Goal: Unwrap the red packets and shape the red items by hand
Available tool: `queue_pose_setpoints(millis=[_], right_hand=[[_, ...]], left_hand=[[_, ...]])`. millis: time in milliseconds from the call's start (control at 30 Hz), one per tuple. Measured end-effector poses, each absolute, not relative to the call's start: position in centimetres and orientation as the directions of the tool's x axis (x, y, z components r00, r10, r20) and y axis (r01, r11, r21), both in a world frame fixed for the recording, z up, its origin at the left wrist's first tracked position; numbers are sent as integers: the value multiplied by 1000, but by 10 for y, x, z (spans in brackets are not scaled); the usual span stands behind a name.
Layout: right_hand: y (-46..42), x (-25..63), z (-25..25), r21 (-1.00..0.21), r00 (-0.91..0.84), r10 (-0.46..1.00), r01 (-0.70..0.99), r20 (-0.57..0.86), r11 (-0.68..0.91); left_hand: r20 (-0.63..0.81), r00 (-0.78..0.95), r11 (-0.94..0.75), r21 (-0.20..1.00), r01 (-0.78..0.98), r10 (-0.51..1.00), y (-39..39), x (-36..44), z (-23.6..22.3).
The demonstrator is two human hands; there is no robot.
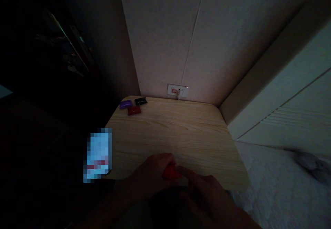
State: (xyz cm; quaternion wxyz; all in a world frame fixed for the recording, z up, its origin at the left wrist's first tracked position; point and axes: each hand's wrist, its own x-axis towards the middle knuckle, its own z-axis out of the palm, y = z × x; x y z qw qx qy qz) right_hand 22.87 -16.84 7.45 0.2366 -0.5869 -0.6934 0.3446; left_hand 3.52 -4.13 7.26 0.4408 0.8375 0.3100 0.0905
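A small red lump [170, 172], soft-looking like modelling clay, sits just over the near edge of the wooden table. My left hand [155, 168] is closed around it from the left, thumb and fingers at its upper side. From the right, the extended index finger of my right hand [207, 192] touches the lump's edge. The other right fingers are partly curled and dark, apart from the lump. Dim light hides the lump's exact shape. At the table's far left corner lie a purple packet [126, 104], a black packet [141, 101] and a dark red packet [134, 110].
The pale wooden table [176, 129] stands against a wall with a socket [178, 90] that has something plugged in. A lit, blurred-out screen [99, 153] is at the table's left edge. To the left is a dark door with a handle [53, 37]; white bedding [269, 180] lies right.
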Motion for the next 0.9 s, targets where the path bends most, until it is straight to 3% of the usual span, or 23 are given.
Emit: queue_pose_setpoints(millis=[233,433,633,700,833,900], right_hand=[[-179,231,72,-801,-172,985,589,5,106],[-174,229,75,-809,-153,986,587,-65,38],[-170,231,79,-869,-305,950,485,-62,99],[-168,232,77,-830,-318,945,545,-72,120],[-165,227,69,-628,-265,963,757,-38,184],[-164,224,70,-605,-277,961,766,-4,218]], left_hand=[[-214,776,-327,816,476,594,-46,39,78],[-130,784,-447,760,471,606,-46,39,75],[-100,827,-510,744,432,554,-47,39,69],[-102,824,-524,727,444,557,-47,39,67],[-51,794,-593,636,493,606,-49,41,63],[-25,802,-624,614,483,596,-50,41,61]])
